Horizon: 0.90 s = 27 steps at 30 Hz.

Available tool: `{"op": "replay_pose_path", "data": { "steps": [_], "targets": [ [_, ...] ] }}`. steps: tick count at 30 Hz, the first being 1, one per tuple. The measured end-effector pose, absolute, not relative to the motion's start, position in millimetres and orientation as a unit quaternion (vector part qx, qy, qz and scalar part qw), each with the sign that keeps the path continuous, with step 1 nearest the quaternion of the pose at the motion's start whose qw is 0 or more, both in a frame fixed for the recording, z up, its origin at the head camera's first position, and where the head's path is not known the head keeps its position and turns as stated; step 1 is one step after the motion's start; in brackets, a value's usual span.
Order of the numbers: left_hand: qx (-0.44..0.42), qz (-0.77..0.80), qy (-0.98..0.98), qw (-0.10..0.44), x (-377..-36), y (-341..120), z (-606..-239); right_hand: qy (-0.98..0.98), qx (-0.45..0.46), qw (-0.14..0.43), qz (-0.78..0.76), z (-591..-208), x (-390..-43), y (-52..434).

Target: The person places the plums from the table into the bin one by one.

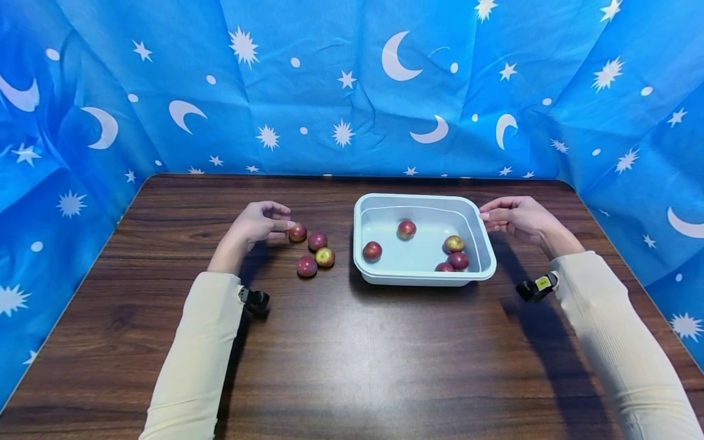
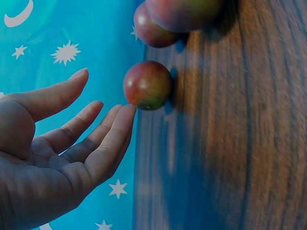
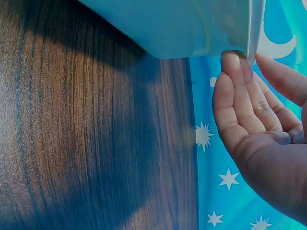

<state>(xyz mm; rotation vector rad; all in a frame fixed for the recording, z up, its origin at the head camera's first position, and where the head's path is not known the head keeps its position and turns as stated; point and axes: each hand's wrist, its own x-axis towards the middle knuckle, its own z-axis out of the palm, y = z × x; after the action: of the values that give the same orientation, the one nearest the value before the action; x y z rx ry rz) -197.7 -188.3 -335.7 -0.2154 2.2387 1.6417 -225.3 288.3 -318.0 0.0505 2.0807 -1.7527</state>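
The left hand (image 1: 257,221), thumb and fingers wide apart, is just beside the far-left fruit of four plum-like fruits (image 1: 317,241) on the wooden table (image 1: 352,342). Farther right, a white plastic tub (image 1: 420,281) contains five more, its right rim pinched by the right hand (image 1: 521,220).

Just left of the right hand (image 1: 519,219), the near wall of the white plastic tub (image 1: 420,282) hides the underside of one dark red fruit (image 1: 444,267). The yellow label (image 1: 543,283) behind that hand is too small to read. Beyond the fingertips of the left hand (image 1: 260,221), its wrist view's top edge cuts off a blurred fruit (image 2: 184,12), which partly covers another fruit (image 2: 152,31).
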Motion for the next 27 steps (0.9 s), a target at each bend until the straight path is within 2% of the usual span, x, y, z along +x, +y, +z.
{"op": "replay_pose_path", "data": {
  "steps": [27],
  "targets": [
    [-0.081, 0.572, 0.794, 0.192, -207, -183, -359, 0.740, 0.012, 0.212, -0.638, -317, -223, 288]
  ]
}}
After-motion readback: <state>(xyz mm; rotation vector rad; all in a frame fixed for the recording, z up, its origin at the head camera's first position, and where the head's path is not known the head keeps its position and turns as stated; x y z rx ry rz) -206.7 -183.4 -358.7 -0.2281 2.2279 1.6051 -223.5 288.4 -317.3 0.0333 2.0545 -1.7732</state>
